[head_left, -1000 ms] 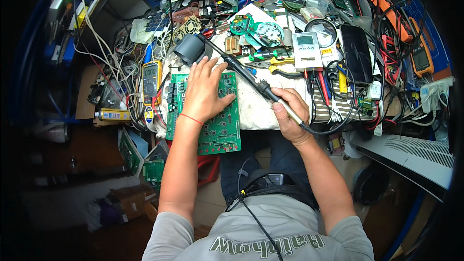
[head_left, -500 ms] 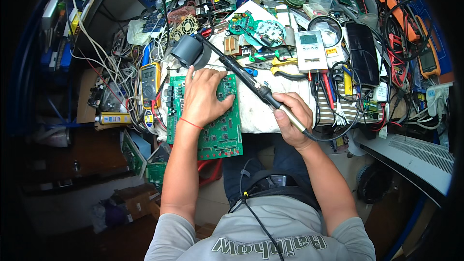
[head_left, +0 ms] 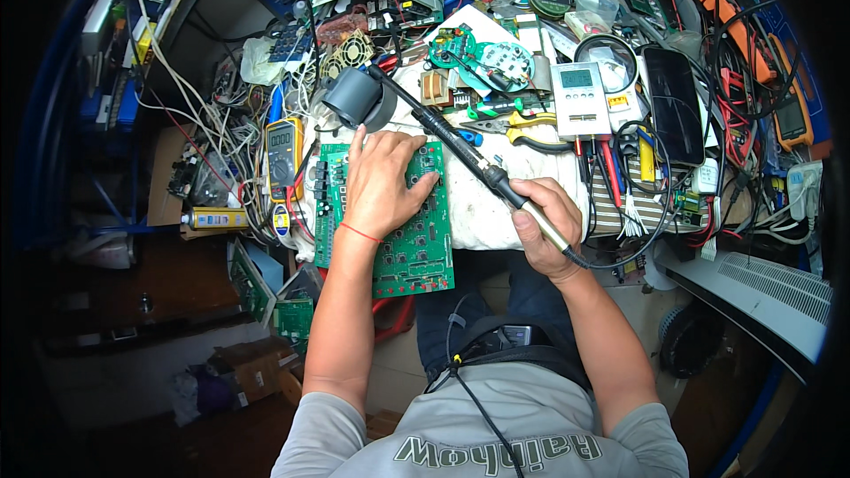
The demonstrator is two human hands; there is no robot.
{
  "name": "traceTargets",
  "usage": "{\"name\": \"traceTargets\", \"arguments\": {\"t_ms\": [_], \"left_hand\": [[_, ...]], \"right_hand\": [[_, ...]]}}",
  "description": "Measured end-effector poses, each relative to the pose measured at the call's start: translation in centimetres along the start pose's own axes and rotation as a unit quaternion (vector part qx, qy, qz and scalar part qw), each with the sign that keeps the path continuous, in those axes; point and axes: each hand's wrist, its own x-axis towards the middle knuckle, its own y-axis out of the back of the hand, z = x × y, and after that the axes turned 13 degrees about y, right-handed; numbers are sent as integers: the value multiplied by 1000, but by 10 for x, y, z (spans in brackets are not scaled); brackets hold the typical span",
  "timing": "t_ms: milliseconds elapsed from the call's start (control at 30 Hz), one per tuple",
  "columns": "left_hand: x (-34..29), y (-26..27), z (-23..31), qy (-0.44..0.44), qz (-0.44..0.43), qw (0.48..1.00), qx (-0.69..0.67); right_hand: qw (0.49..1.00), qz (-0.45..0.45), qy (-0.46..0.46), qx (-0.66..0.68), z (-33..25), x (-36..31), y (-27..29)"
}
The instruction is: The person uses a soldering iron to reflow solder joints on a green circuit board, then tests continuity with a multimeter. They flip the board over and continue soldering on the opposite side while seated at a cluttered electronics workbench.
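My left hand lies spread, palm down, on the upper part of a green circuit board. The board carries several black components, and a row of small red parts along its near edge. Its near end juts past the bench edge. My right hand is closed round the pale handle of a corded soldering iron, over the white cloth. A long black rod runs from the iron's front toward a dark grey cylinder just beyond my left fingertips. I cannot tell whether rod and iron are joined.
A yellow multimeter stands left of the board among tangled wires. Pliers with yellow-black handles, a white tester and a black phone lie to the right. Round green boards and piled electronics crowd the back.
The whole view has shifted, so bench, board and hands appear slightly right and lower. My left hand remains flat on the board; my right keeps its grip on the iron.
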Motion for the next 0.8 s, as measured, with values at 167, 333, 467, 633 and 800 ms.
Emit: {"name": "traceTargets", "arguments": {"t_ms": [167,333,467,633,800], "left_hand": [[-1,0,-2,-5,2,1000,-6],[1,0,-3,3,-13,1000,-5],[4,1,-3,8,-21,1000,-14],[6,2,-1,19,-22,999,-19],[5,3,-1,22,-29,999,-18]], "right_hand": [[1000,3,2,0,-1,0,0],[1000,9,7,6,0,-1,-1],[1000,9,8,8,1,-2,-1],[1000,9,10,11,1,-1,-1],[1000,11,19,6,3,-2,-1]]}}
